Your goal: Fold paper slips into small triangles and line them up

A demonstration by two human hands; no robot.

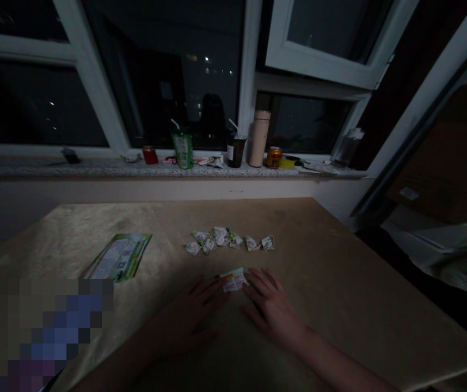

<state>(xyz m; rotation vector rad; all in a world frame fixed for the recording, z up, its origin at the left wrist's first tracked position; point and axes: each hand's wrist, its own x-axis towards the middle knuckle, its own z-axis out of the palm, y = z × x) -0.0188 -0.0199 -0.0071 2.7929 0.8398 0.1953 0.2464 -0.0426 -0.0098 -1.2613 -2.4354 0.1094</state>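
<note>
A small printed white wrapper (pixel 234 281) with orange and blue along its top lies flat on the table between my hands. My left hand (pixel 192 310) is in shadow, fingers stretched out, their tips at the wrapper's left edge. On the other side, my right hand (pixel 273 309) rests with its fingers spread, the nearest fingertips by the right edge. Neither hand grips anything. Just beyond lies a loose row of several folded, crumpled wrapper pieces (pixel 220 236) with green and white print; whether they contain anything is hidden.
Green printed packets (pixel 123 258) lie on the brownish table (pixel 339 294) to the left. A pixelated patch covers the lower left corner. On the windowsill (pixel 209 172) stand a green cup (pixel 183 149), a dark cup (pixel 235 151), a pink bottle (pixel 258 139) and small jars.
</note>
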